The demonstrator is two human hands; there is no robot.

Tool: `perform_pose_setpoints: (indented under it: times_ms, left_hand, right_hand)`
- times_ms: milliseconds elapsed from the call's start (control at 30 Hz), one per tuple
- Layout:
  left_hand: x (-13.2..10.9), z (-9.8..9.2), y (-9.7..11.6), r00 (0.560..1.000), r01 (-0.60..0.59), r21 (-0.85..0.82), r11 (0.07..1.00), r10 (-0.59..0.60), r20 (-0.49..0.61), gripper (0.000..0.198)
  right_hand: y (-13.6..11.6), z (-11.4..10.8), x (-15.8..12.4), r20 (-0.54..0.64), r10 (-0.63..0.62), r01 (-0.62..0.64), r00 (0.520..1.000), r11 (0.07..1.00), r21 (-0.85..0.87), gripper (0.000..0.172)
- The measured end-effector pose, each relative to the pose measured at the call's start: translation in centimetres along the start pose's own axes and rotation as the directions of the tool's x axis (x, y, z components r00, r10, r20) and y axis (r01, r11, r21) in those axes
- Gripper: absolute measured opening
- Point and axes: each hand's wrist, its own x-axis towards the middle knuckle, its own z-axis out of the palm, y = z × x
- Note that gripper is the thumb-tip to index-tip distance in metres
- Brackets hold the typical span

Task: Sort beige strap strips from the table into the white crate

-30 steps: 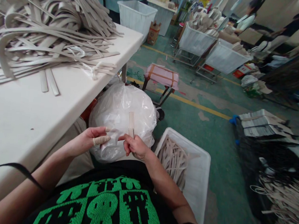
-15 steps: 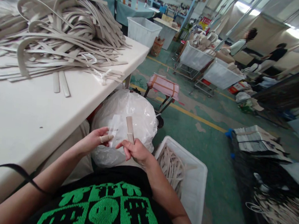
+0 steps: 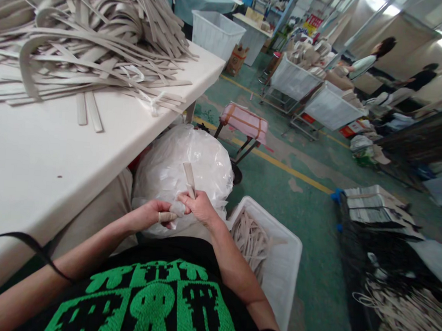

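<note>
My right hand (image 3: 200, 207) is closed round a beige strap (image 3: 189, 175), whose flat end sticks up past the fingers. A small piece of clear plastic film (image 3: 178, 209) bridges the gap between my hands. My left hand (image 3: 157, 216), with a pale wrap on one finger, pinches the near side of that film. The right fingertips touch its other side; how firmly they grip it is hidden. Directly behind both hands bulges a large clear plastic bag (image 3: 202, 154) with white contents.
A heap of beige straps (image 3: 101, 43) covers the far part of the white table (image 3: 56, 165) at left. On my right stands a white bin (image 3: 285, 269) holding straps. A pink padded stool (image 3: 244, 121), wheeled carts (image 3: 293, 82) and two people are farther back.
My hands have come together, and clear film now shows between them. Before, the left hand was apart with looser fingers. The strap stays in my right hand. The view has shifted slightly.
</note>
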Motion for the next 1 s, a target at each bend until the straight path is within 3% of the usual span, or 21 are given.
perform_pose_setpoints:
  times_ms: [200, 300, 500, 633, 767, 867, 1000]
  left_hand:
    - [0.2, -0.4, -0.5, 1.0, 0.002, 0.243, 0.97, -0.004, 0.007, 0.038]
    - [0.3, -0.4, -0.9, 0.999, 0.038, 0.25, 0.967, -0.035, -0.016, 0.041]
    - [0.9, -1.1, 0.1, 0.972, -0.008, -0.1, 0.995, -0.016, -0.233, 0.044]
    - [1.9, -1.5, 1.5, 0.922, -0.128, -0.376, 0.918, -0.03, -0.386, 0.053]
    - [2.7, -0.9, 2.5, 0.915, -0.168, -0.532, 0.83, -0.07, -0.398, 0.051]
    - [2.7, 0.1, 2.3, 0.934, -0.146, -0.487, 0.861, -0.041, -0.354, 0.046]
    - [2.0, 0.8, 1.2, 0.917, -0.167, -0.202, 0.965, 0.077, -0.392, 0.036]
  right_hand:
    - [-0.4, 0.3, 0.1, -0.002, -0.013, 0.013, 1.0, 1.0, -0.014, 0.027]
    - [0.4, 0.3, 0.0, 0.004, -0.018, 0.018, 1.0, 0.998, 0.06, 0.029]
    - [2.5, 0.3, -1.2, 0.077, 0.1, -0.117, 0.992, 0.954, 0.276, 0.037]
    - [3.4, 1.3, -2.9, 0.198, 0.152, -0.204, 0.968, 0.938, 0.279, 0.033]
    - [3.5, 2.4, -4.1, 0.236, 0.202, -0.257, 0.951, 0.938, 0.234, 0.029]
    - [3.2, 2.5, -4.1, 0.201, 0.233, -0.279, 0.951, 0.929, 0.243, 0.025]
    - [2.8, 2.6, -3.8, 0.149, 0.267, -0.299, 0.952, 0.917, 0.266, 0.02]
